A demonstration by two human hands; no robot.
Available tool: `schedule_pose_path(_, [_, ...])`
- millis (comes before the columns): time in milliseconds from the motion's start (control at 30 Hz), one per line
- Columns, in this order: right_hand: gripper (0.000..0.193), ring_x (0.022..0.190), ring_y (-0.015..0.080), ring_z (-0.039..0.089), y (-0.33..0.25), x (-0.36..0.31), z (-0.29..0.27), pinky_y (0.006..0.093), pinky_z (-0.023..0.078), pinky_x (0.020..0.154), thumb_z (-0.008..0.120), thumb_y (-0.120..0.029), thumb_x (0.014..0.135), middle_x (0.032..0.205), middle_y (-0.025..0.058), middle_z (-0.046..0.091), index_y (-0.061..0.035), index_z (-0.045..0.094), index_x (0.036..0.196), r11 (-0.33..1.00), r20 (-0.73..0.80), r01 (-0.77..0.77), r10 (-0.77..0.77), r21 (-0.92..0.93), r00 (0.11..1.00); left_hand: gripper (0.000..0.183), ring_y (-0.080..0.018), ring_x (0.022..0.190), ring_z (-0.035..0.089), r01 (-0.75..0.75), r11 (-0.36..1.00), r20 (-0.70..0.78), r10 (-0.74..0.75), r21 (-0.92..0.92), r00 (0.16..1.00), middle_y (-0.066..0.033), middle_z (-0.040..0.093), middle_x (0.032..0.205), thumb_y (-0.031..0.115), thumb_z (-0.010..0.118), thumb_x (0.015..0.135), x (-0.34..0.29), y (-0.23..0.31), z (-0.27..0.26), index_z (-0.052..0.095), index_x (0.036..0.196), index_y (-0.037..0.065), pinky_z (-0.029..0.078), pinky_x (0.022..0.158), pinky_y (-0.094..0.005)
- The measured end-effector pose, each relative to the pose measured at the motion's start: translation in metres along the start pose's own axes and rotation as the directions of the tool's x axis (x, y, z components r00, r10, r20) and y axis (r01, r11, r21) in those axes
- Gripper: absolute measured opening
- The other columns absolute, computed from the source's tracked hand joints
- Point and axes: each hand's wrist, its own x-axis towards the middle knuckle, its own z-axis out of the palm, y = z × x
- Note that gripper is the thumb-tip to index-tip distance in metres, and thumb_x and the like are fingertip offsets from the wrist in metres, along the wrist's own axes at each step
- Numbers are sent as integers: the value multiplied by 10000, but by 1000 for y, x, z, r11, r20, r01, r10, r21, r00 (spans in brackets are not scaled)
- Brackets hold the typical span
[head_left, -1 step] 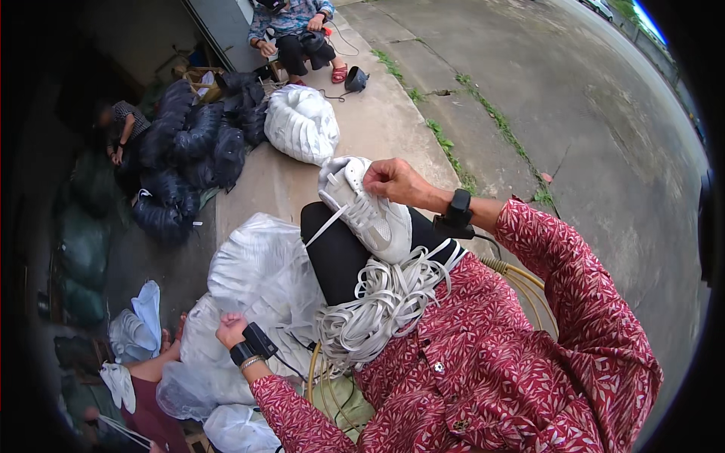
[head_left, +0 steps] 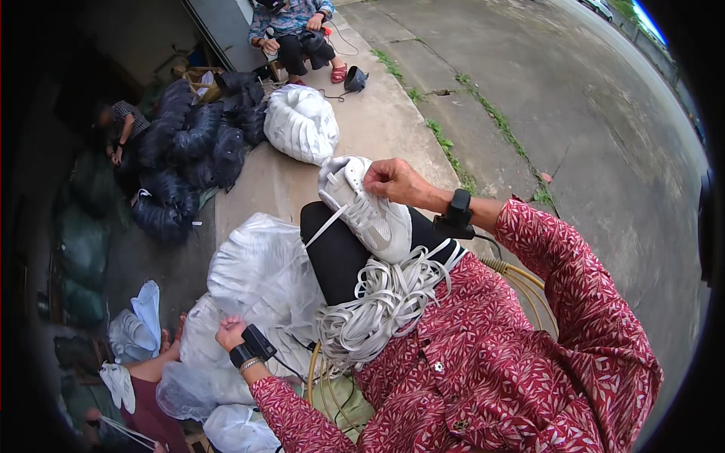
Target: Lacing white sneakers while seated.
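A white and grey sneaker (head_left: 375,219) rests on my dark-trousered knee, partly laced. My right hand (head_left: 394,183) is closed in a pinch at its upper eyelets; whatever the fingertips hold is hidden. One white shoelace (head_left: 326,225) runs out from the sneaker down to the left, then gets lost against white plastic. Lower left, my left hand (head_left: 232,333) is closed in front of a clear plastic bag (head_left: 264,260) of stacked white pieces; I cannot make out what it grips. A heap of loose white laces (head_left: 381,309) lies across my lap.
Black bundles (head_left: 200,128) and a round white bundle (head_left: 302,124) lie ahead. A person (head_left: 294,34) sits at the top; another person (head_left: 124,128) is at far left. A third person's leg (head_left: 151,392) shows lower left. A yellow hoop (head_left: 529,283) curves beside me.
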Motion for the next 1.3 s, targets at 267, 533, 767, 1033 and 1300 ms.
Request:
schedule_pose_path(267, [120, 593, 136, 546, -9, 9, 7, 292, 446, 544, 586, -32, 754, 654, 38, 567, -19, 551, 868, 969, -32, 128, -138, -211, 990, 118, -125, 494, 414, -346, 731, -66, 470, 588, 880, -45, 496, 667, 124, 453, 853, -39, -69, 32, 497, 760, 67, 333, 440, -239])
schedule_pose_path(533, [164, 643, 248, 597, -31, 19, -1, 353, 469, 586, 613, -86, 751, 729, 103, 611, -33, 557, 896, 836, 52, 217, -222, -503, 974, 138, -82, 456, 513, -688, 275, 714, 8, 671, 700, -24, 559, 582, 98, 566, 801, -121, -231, 172, 643, 836, -11, 380, 381, -211])
schedule_pose_path(767, [119, 975, 270, 535, -33, 35, -3, 343, 458, 784, 645, -82, 731, 1052, 118, 570, -53, 632, 846, 672, 212, 459, -419, -581, 883, 128, -101, 581, 580, -725, 64, 722, -190, 686, 666, -61, 641, 664, 99, 643, 763, -124, -263, 174, 652, 806, -21, 452, 541, -247])
schedule_pose_path(1033, [136, 1192, 323, 372, -20, 42, 39, 473, 334, 923, 634, -85, 626, 1181, 89, 526, -126, 690, 743, 518, 346, 487, -349, -704, 871, 159, -102, 537, 542, -781, 82, 784, -98, 620, 612, -68, 615, 610, 134, 649, 751, -130, -263, 174, 640, 773, -23, 426, 514, -262])
schedule_pose_path(1300, [141, 1196, 342, 362, -13, 43, 37, 472, 315, 936, 638, -92, 605, 1181, 88, 526, -127, 695, 729, 573, 333, 516, -399, -636, 854, 118, -110, 518, 533, -708, 127, 719, -102, 694, 687, -66, 612, 590, 116, 633, 737, -131, -256, 171, 655, 754, 1, 423, 504, -270])
